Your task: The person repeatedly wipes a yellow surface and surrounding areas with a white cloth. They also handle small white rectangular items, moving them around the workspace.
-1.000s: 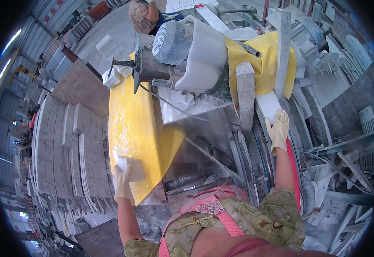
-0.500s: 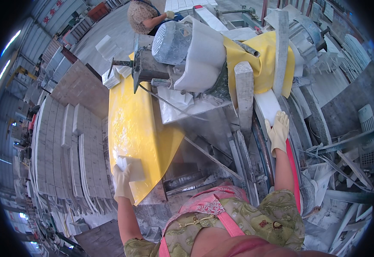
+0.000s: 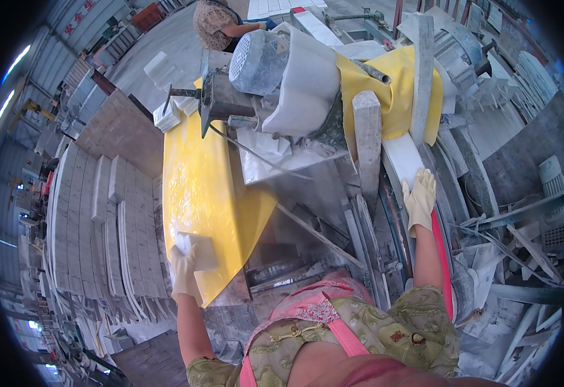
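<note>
Low on the left of the frame, the left hand (image 3: 183,274) in a pale glove still grips a small white stone block (image 3: 195,250), fingers curled round it, on the yellow plastic sheet (image 3: 208,193). Nothing has moved since before. Right of middle, the right hand (image 3: 419,198) lies flat, fingers spread, on a long white stone slab (image 3: 401,161). Up at the left edge hangs a grey wall sign with red marks (image 3: 79,14).

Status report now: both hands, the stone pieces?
Left hand grips white block on yellow sheet. Right hand flat on white slab. Nothing between.
</note>
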The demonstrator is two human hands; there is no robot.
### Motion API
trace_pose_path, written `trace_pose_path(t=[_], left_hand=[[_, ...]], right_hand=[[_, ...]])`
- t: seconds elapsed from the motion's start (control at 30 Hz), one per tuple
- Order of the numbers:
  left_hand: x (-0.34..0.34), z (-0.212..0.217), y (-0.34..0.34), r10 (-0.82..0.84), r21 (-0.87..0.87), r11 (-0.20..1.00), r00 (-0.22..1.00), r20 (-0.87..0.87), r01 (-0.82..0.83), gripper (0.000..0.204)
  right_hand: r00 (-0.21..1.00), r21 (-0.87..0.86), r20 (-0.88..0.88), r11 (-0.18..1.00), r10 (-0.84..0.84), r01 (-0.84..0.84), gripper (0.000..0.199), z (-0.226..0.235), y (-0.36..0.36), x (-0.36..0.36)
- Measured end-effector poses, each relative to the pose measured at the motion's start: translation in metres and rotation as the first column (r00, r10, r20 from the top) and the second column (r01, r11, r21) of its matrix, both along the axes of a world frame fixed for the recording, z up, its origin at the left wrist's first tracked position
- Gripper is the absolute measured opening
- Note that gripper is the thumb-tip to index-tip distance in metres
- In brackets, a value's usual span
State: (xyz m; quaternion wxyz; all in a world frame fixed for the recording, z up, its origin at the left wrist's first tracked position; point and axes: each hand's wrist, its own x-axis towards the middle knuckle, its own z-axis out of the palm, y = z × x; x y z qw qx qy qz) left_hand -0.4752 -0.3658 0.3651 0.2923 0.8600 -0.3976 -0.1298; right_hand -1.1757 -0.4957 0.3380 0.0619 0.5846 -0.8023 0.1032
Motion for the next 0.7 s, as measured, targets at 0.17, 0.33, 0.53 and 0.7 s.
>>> trace_pose_path(t=[0.17,0.33,0.53,0.7], left_hand=[[-0.006,0.008,0.000,0.024,0.048,0.999,0.999,0.021,-0.025,0.062],[-0.016,0.018,-0.001,0.016,0.042,0.999,0.999,0.029,-0.017,0.063],[-0.023,0.025,-0.002,0.029,0.024,0.999,0.997,-0.073,-0.027,0.064],[-0.025,0.027,-0.003,0.032,0.042,0.999,0.998,-0.045,-0.030,0.063]], right_hand=[[1.000,-0.017,-0.002,1.000,0.003,-0.003,0.072,-0.003,0.002,-0.002],[1.000,-0.032,-0.011,0.999,-0.006,0.006,0.070,-0.005,0.005,-0.003],[1.000,-0.029,-0.006,1.000,-0.011,0.010,0.071,-0.007,0.008,-0.004],[1.000,-0.015,0.002,1.000,-0.024,0.024,0.070,-0.008,0.011,-0.005]])
